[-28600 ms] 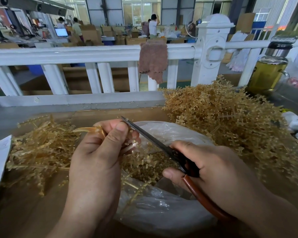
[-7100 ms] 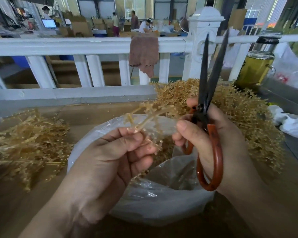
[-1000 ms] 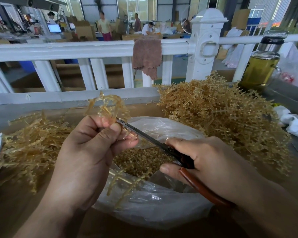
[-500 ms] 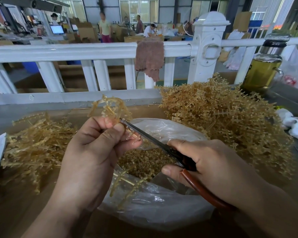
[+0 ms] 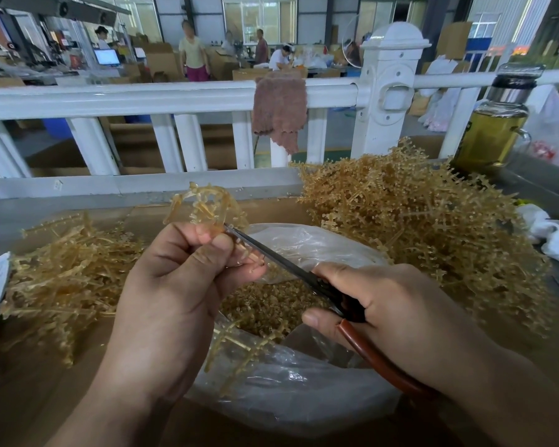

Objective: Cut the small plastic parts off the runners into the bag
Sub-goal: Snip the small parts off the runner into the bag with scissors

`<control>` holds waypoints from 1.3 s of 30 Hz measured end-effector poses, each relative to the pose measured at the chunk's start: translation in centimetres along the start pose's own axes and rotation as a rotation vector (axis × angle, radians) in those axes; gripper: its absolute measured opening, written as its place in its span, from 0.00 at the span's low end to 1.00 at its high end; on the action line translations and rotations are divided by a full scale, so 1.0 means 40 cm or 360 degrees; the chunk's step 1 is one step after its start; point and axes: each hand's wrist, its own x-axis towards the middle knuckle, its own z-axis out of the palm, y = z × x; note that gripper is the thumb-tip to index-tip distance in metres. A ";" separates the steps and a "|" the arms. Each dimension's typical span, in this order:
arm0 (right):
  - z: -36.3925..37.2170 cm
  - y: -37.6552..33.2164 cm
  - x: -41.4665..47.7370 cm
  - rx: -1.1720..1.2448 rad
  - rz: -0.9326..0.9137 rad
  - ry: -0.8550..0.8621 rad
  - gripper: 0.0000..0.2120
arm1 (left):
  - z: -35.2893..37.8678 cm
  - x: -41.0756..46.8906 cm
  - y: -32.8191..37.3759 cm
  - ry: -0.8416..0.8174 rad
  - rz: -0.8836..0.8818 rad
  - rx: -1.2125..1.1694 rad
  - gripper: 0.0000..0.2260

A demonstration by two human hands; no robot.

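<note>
Left hand (image 5: 171,295) pinches runner (image 5: 207,204); scissors (image 5: 291,272) seemingly closed.

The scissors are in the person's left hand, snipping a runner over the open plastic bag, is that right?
Not quite. The head view shows the scissors in the right hand; the left hand grips the runner. The rest holds: the blades meet the runner over the open plastic bag.

Daylight is streaming in from the far windows (image 5: 259,17), leaving the hall bright and washed out. The white railing (image 5: 142,98) is bowing near the edges from lens distortion. The bag (image 5: 304,391) is catching soft glare; distant people (image 5: 192,50) are blurring, possibly from motion.
</note>
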 end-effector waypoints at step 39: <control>-0.007 -0.005 -0.001 0.0327 0.0128 -0.0009 0.18 | -0.011 0.011 0.012 0.0081 -0.0167 -0.0233 0.02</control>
